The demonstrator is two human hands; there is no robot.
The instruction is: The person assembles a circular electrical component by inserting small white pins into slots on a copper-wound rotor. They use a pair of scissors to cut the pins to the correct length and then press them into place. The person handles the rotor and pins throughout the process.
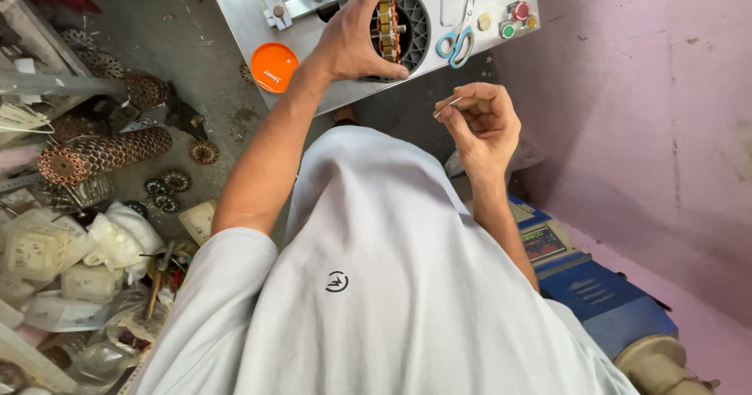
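A round stator core (389, 25) with copper-coloured windings sits upright in a dark circular fixture (415, 23) on the grey metal machine panel (235, 3) at the top of the view. Its teeth show as stacked orange and brown segments around a central hub.

The left hand (356, 30) reaches forward with the arm nearly straight, the fingers curled over the top of the stator core and the thumb hooked under its lower edge, so the hand is closed around it. The right hand (482, 121) is held lower and closer to the body, just off the panel's front edge, the elbow bent. Its fingers are folded in, and the thumb and forefinger pinch a thin, pale strip (448, 106) that points up and left toward the fixture.

On the panel, an orange round lid (274, 67) lies left of the left wrist, blue-handled scissors (458, 38) lie right of the fixture, and red and green push buttons (514, 19) sit further right. A row of wound stators (102, 154) lies on the floor to the left.
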